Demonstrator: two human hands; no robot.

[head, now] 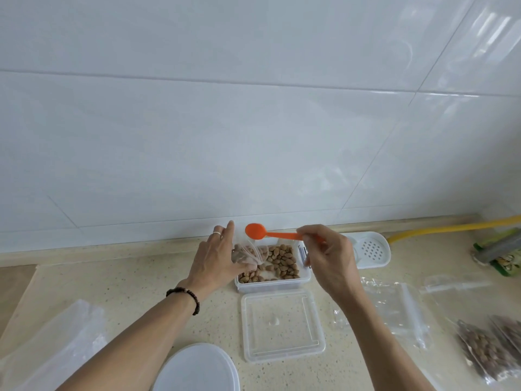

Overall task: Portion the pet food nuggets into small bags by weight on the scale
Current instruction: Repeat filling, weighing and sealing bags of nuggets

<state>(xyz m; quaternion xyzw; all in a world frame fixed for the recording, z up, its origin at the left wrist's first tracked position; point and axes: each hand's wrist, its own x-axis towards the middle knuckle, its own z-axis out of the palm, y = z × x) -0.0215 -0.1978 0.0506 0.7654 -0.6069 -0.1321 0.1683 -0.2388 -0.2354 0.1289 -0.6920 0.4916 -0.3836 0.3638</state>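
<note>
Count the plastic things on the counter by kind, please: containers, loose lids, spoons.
Containers: 1, the clear tub of nuggets
Loose lids: 2, a square lid and a round lid
Spoons: 1, the orange spoon, in the right hand
Total: 4

- The one camera on my head is looking forward and down, taking in the wall [253, 108].
- It is sitting close above the countertop [135, 277].
</note>
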